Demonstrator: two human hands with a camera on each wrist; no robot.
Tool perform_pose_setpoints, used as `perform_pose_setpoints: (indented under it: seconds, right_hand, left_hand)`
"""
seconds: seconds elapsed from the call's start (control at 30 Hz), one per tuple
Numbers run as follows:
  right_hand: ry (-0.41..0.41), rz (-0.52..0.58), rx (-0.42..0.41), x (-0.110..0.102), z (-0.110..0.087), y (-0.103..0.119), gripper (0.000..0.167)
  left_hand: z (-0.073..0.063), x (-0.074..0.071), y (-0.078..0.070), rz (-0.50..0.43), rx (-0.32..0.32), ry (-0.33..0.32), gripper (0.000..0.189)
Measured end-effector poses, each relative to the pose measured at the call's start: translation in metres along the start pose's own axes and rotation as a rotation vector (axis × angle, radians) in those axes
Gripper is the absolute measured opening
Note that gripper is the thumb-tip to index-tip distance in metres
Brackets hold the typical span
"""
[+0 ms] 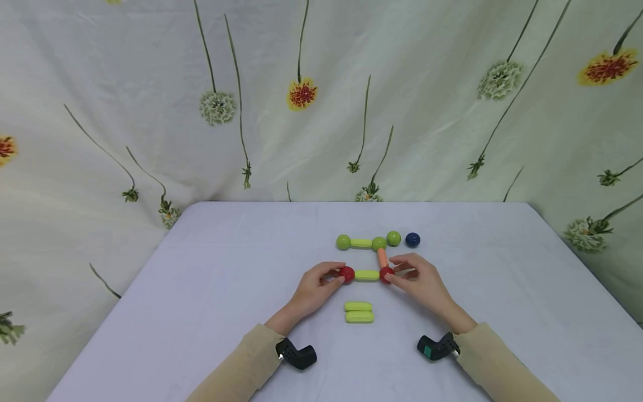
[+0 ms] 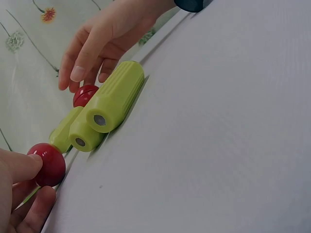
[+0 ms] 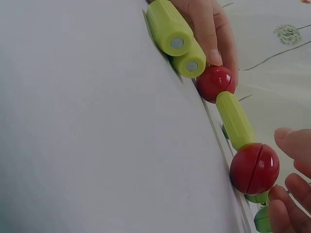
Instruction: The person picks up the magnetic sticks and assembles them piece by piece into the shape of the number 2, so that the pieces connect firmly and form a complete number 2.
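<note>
My left hand (image 1: 312,286) pinches a red ball (image 2: 50,164) between thumb and fingers. From that ball a yellow-green rod (image 1: 366,275) runs right to a second red ball (image 3: 254,168). Around this second ball my right hand (image 1: 421,279) is spread, thumb and fingers slightly apart from it in the right wrist view. An orange rod (image 1: 383,258) leads up from there to a green ball (image 1: 379,243). Another yellow-green rod (image 1: 361,243) joins it to a green ball (image 1: 343,242) on the left.
Two loose yellow-green rods (image 1: 359,316) with metal discs in their ends lie side by side nearer me. A separate green ball (image 1: 394,238) and a dark blue ball (image 1: 413,240) sit at the back right. A white cloth covers the table (image 1: 241,251); a flowered curtain (image 1: 417,100) hangs behind.
</note>
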State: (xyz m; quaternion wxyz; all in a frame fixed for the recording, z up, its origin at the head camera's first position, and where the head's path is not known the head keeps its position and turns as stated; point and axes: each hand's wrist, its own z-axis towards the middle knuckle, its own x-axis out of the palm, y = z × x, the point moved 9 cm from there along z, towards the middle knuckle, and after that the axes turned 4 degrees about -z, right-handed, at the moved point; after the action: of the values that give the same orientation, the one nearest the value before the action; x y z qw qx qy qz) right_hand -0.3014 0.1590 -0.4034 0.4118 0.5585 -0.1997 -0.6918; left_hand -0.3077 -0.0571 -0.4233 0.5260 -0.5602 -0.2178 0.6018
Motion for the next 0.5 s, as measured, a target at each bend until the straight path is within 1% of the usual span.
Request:
perform_pose_setpoints:
  seconds: [0.17, 0.3, 0.5]
  right_hand:
    - [-0.009, 0.029, -0.013, -0.001, -0.001, 0.009, 0.032]
    - [-0.007, 0.055, -0.040, 0.001, -0.003, 0.020, 0.029]
    - [0.029, 0.087, -0.104, 0.010, -0.007, 0.037, 0.027]
  left_hand:
    - [-0.001, 0.000, 0.000, -0.001, -0.010, -0.001, 0.033]
    - [-0.002, 0.000, 0.000, 0.008, -0.014, -0.004, 0.033]
    - [-0.002, 0.000, 0.000, 0.016, -0.019, -0.006, 0.033]
